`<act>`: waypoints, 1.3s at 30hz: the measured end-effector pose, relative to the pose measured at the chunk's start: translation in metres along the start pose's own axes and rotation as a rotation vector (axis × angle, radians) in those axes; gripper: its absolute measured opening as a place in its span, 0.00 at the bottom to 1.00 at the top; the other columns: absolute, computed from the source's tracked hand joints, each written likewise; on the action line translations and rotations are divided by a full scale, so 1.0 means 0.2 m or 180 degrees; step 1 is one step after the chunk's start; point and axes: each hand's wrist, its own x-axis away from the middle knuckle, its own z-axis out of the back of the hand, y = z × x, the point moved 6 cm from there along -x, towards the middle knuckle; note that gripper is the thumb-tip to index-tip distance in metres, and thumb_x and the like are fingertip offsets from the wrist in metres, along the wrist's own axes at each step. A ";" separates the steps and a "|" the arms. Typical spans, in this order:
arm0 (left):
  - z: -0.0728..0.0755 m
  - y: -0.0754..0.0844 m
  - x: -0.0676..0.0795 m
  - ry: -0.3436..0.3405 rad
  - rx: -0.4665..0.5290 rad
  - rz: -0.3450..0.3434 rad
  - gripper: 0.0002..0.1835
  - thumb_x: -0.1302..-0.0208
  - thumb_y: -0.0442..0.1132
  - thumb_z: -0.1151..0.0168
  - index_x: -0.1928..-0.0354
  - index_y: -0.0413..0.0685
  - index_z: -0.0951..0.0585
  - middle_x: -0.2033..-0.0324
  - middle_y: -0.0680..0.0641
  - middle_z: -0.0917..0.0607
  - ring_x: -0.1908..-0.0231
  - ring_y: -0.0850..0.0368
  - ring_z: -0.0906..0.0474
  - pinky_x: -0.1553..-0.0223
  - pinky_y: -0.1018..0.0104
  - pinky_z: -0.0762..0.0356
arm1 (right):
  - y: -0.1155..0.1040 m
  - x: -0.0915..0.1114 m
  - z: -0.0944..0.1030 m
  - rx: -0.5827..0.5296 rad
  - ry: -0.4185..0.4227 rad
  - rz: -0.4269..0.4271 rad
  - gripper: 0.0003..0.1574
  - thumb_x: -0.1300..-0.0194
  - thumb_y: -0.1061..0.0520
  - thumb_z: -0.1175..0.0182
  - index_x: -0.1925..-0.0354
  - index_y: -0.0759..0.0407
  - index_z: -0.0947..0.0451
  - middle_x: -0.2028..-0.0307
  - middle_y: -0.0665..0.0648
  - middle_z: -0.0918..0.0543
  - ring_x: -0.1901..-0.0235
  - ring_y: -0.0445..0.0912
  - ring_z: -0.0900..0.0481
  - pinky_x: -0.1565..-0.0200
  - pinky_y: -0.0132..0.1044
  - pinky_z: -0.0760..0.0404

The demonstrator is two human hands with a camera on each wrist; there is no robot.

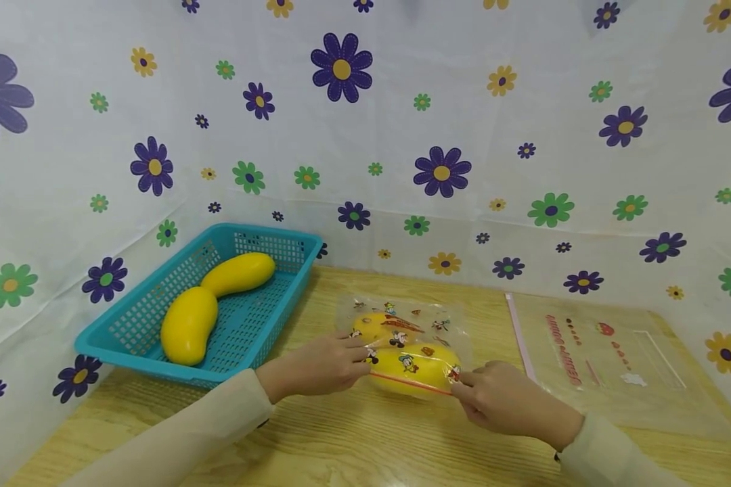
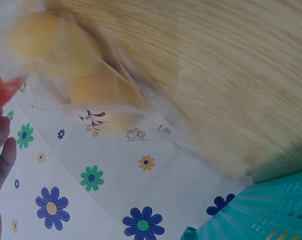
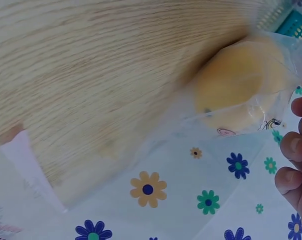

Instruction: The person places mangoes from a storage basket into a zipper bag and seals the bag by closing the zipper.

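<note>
A clear zip bag (image 1: 414, 323) printed with cartoon figures and a red zip edge (image 1: 411, 383) lies on the table with yellow mangoes (image 1: 396, 362) inside. My left hand (image 1: 325, 364) pinches the left end of the red edge; my right hand (image 1: 508, 399) pinches its right end. The edge is raised toward me and stretched straight between them. In the left wrist view the fingers (image 2: 5, 150) are at the red strip, with the bagged mangoes (image 2: 56, 45) beside them. The right wrist view shows the fingers (image 3: 293, 147) by the bag, a mango (image 3: 236, 80) within.
On the left stands a blue-green plastic basket (image 1: 280, 304) holding two yellow mangoes (image 1: 189, 325). To the right lies a larger flat clear bag (image 1: 621, 365) with a pink zip edge (image 1: 520, 335). A flower-printed cloth (image 1: 390, 122) rises behind the wooden table (image 1: 365, 446).
</note>
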 end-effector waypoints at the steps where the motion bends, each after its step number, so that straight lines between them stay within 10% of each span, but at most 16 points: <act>1: -0.01 0.00 0.00 -0.0029 -0.0019 0.0009 0.03 0.44 0.42 0.36 0.73 0.56 0.21 0.74 0.58 0.20 0.71 0.65 0.26 0.66 0.74 0.25 | 0.00 0.01 0.00 0.0006 -0.0022 -0.0006 0.06 0.49 0.60 0.43 0.77 0.50 0.31 0.85 0.42 0.31 0.84 0.33 0.52 0.80 0.24 0.49; 6: -0.02 -0.01 0.00 -0.0168 -0.0081 0.0089 0.01 0.43 0.42 0.36 0.71 0.58 0.19 0.73 0.59 0.19 0.70 0.65 0.25 0.66 0.74 0.25 | 0.02 0.03 -0.01 0.0011 -0.0114 -0.0036 0.11 0.54 0.60 0.37 0.76 0.50 0.31 0.85 0.43 0.34 0.83 0.34 0.54 0.79 0.24 0.52; 14: -0.06 -0.04 -0.01 -0.0603 -0.0237 0.0297 0.04 0.41 0.44 0.36 0.64 0.61 0.16 0.67 0.59 0.15 0.64 0.64 0.21 0.58 0.69 0.22 | 0.03 0.03 -0.03 0.0018 -0.0138 -0.0019 0.11 0.37 0.57 0.56 0.75 0.50 0.32 0.85 0.43 0.37 0.82 0.34 0.55 0.78 0.25 0.53; 21: -0.08 -0.06 0.01 -0.0984 -0.0350 0.0481 0.04 0.40 0.44 0.37 0.66 0.61 0.15 0.69 0.58 0.14 0.64 0.62 0.20 0.55 0.64 0.24 | 0.02 -0.03 -0.06 0.0102 -0.0011 0.0015 0.16 0.55 0.57 0.32 0.79 0.50 0.33 0.86 0.43 0.34 0.85 0.33 0.50 0.80 0.24 0.49; 28: -0.08 -0.05 0.01 -0.1258 -0.0153 0.0637 0.07 0.39 0.46 0.40 0.63 0.60 0.15 0.68 0.56 0.14 0.63 0.60 0.20 0.56 0.63 0.24 | 0.02 -0.04 -0.07 0.0191 -0.0026 0.0017 0.17 0.56 0.53 0.29 0.79 0.49 0.32 0.85 0.43 0.35 0.85 0.34 0.48 0.80 0.25 0.46; 39: -0.13 -0.01 0.00 -0.1137 -0.0198 0.0669 0.06 0.37 0.44 0.42 0.60 0.59 0.18 0.62 0.55 0.15 0.55 0.59 0.20 0.51 0.62 0.24 | 0.04 -0.05 -0.14 0.0194 -0.0371 -0.0231 0.10 0.51 0.51 0.32 0.72 0.51 0.24 0.78 0.46 0.25 0.83 0.38 0.30 0.78 0.31 0.30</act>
